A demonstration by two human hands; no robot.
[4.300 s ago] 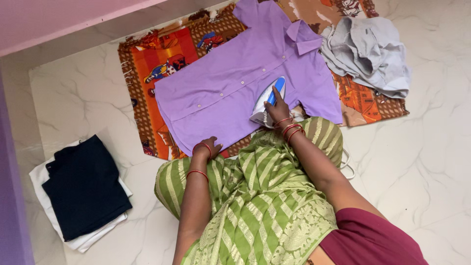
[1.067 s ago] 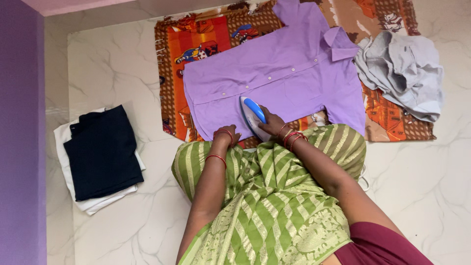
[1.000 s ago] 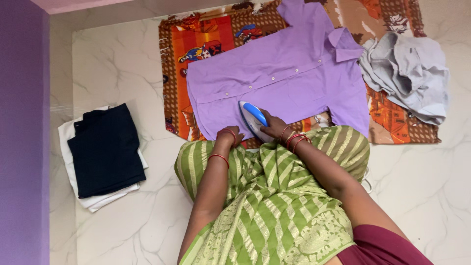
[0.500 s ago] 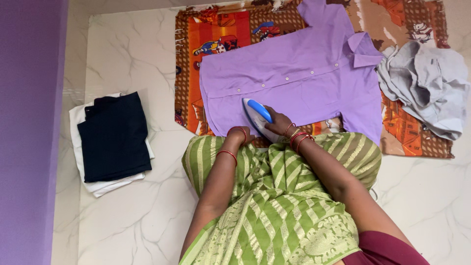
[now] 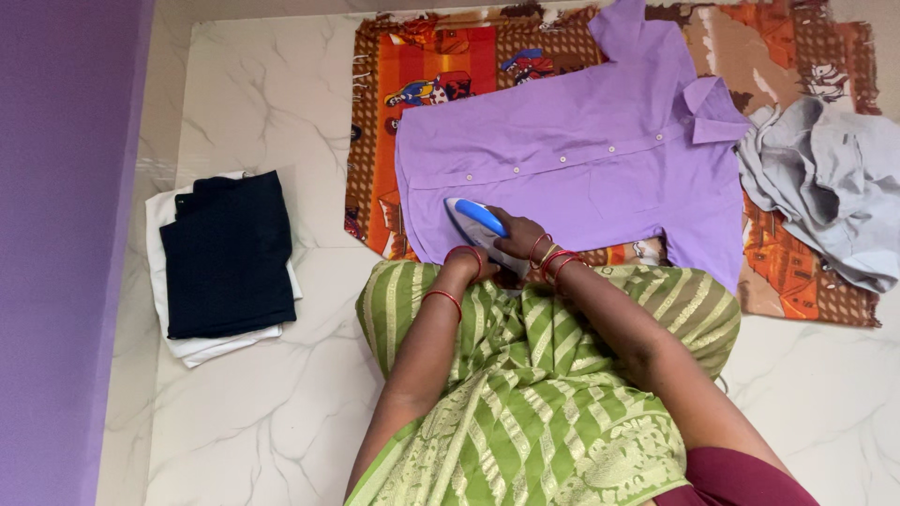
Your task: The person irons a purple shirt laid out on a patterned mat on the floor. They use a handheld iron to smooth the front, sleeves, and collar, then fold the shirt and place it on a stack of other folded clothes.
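Note:
A purple button-up shirt [image 5: 581, 169] lies flat on an orange and brown patterned cloth [image 5: 422, 75] on the floor. My right hand [image 5: 518, 237] grips the blue handle of a white and blue iron [image 5: 472, 223], which rests on the shirt's lower hem at the left. My left hand [image 5: 471, 263] sits at the hem's near edge, just left of the iron, mostly hidden behind my wrist with red bangles. My green striped sari [image 5: 525, 375] covers my knees below.
A crumpled grey shirt [image 5: 825, 197] lies on the cloth's right end. A folded dark garment [image 5: 230, 253] sits on folded white cloth at the left on the white marble floor [image 5: 253, 122]. A purple wall [image 5: 66, 234] runs along the left.
The iron has slid left along the shirt's lower edge toward the hem corner. My left hand stays at the hem. The view has shifted, so everything sits further right.

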